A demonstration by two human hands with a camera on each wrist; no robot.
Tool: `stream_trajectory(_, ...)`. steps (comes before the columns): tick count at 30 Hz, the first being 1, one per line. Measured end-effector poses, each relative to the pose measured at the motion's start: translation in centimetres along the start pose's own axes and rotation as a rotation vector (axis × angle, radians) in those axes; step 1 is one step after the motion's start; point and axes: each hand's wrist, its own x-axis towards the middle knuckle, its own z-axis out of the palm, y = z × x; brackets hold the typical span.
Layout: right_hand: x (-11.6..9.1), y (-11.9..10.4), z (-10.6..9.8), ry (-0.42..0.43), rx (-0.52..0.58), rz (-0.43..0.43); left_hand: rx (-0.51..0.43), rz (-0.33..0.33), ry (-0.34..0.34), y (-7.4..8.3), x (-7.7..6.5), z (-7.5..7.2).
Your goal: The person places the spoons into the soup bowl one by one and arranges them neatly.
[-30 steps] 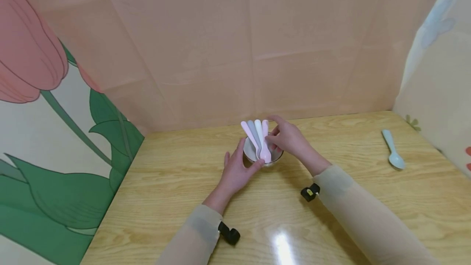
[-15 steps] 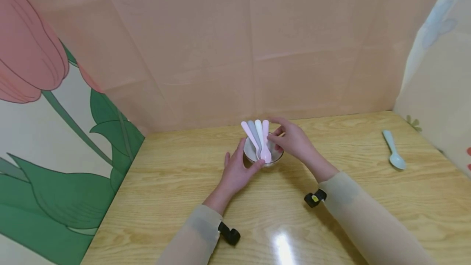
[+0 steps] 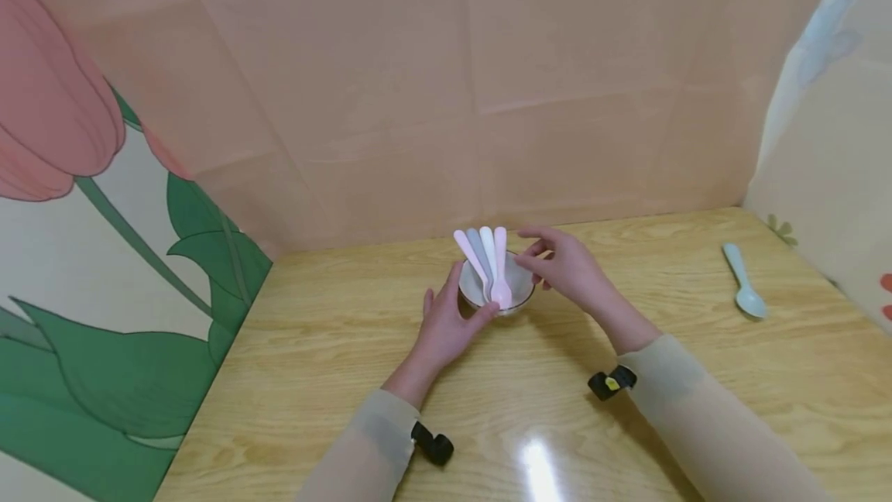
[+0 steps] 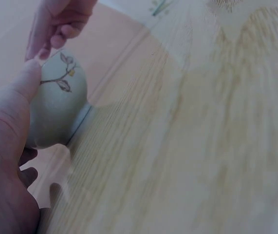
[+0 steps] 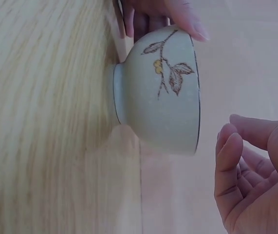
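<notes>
A pale bowl [image 3: 519, 285] with a dark rim stands on the wooden table; the right wrist view shows a brown leaf branch on its side. My left hand [image 3: 446, 324] grips it from the left, thumb at the near rim. In the bowl several spoons lie fanned together: a pink spoon [image 3: 500, 273] rightmost, then a white spoon [image 3: 488, 242], a grey spoon [image 3: 477, 242] and another pink spoon [image 3: 467, 246]. Their handles point up past the far rim. Just right of the rim hovers my right hand [image 3: 573, 269], fingers loosely bent, holding nothing.
A pale blue-green spoon [image 3: 746, 285] lies alone on the right part of the table [image 3: 334, 347]. Behind the table hangs a pinkish sheet [image 3: 362, 99]. A tulip-patterned sheet [image 3: 132, 378] borders the left side, a pale sheet [image 3: 843, 177] the right.
My right hand has drawn away from the right pink spoon, moving right and slightly toward me past the bowl's rim. The left hand keeps its grip; the spoons stay in the bowl.
</notes>
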Motion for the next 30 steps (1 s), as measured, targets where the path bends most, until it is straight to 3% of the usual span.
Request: stream_trajectory(30,-1.9,0.4,-3.5,0.109,-0.034,0.018,0.001,0.022,0.021,-0.4,0.1,0.1)
